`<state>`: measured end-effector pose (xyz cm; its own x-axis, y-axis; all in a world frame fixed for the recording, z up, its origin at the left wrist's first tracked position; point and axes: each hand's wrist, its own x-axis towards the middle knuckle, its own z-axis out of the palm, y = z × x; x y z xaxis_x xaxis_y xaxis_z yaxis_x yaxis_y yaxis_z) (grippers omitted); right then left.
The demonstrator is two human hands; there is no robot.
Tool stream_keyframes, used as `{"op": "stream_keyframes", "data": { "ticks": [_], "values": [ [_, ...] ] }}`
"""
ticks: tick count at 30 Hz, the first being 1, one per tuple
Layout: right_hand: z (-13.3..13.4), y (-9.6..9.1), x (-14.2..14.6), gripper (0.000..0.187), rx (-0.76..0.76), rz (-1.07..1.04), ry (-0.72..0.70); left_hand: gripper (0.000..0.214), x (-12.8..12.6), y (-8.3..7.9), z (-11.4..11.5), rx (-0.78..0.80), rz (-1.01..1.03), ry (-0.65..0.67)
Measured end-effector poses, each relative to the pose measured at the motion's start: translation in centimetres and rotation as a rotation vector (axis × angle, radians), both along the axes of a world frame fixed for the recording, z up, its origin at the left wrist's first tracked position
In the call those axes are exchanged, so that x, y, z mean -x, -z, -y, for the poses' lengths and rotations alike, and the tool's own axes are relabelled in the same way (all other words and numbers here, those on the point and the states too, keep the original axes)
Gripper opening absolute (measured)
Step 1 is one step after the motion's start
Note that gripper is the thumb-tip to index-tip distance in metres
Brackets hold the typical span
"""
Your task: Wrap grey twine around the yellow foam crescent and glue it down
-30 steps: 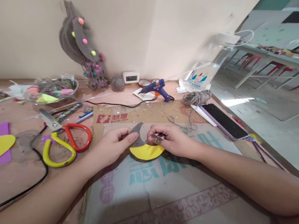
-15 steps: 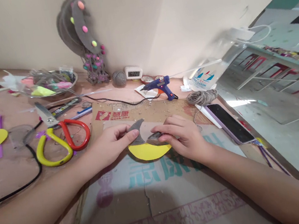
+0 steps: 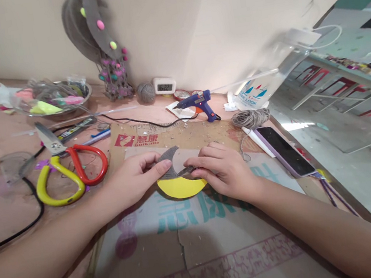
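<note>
A grey crescent-shaped felt piece (image 3: 169, 165) lies over a yellow foam half-round (image 3: 180, 187) on a flattened cardboard sheet (image 3: 192, 231). My left hand (image 3: 135, 180) pinches the grey piece at its left side, thumb and fingers closed on it. Fingers of my right hand (image 3: 225, 170) lie together and press down on the crescent's right tip and the yellow foam beside it. Both forearms reach in from the bottom corners.
Large scissors (image 3: 67, 163) with red and yellow handles lie left of the cardboard over a black cable (image 3: 27, 223). A blue glue gun (image 3: 197, 102), a twine coil (image 3: 250, 117) and a phone (image 3: 283, 150) sit behind and right. A bowl of scraps (image 3: 51, 103) stands far left.
My right hand has shifted from pinching the crescent's tip to lying flatter over it. The view has drifted slightly; my left hand keeps its grip.
</note>
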<state>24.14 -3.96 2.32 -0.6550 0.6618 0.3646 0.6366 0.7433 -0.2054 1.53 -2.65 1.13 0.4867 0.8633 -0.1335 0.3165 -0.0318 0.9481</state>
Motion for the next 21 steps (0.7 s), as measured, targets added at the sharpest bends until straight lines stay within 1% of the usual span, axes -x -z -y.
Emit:
{"op": "stream_keyframes", "data": {
  "ticks": [10,15,21],
  "values": [
    [0.16,0.03,0.15,0.027,0.026,0.017,0.022,0.033,0.00,0.04,-0.03,0.013,0.025,-0.005],
    [0.18,-0.06,0.28,0.027,0.043,0.020,0.013,0.031,0.00,-0.06,0.06,0.058,0.063,-0.020],
    [0.10,-0.04,0.28,0.026,0.017,0.013,-0.004,0.031,-0.06,-0.24,0.08,0.084,0.081,-0.015]
  ]
}}
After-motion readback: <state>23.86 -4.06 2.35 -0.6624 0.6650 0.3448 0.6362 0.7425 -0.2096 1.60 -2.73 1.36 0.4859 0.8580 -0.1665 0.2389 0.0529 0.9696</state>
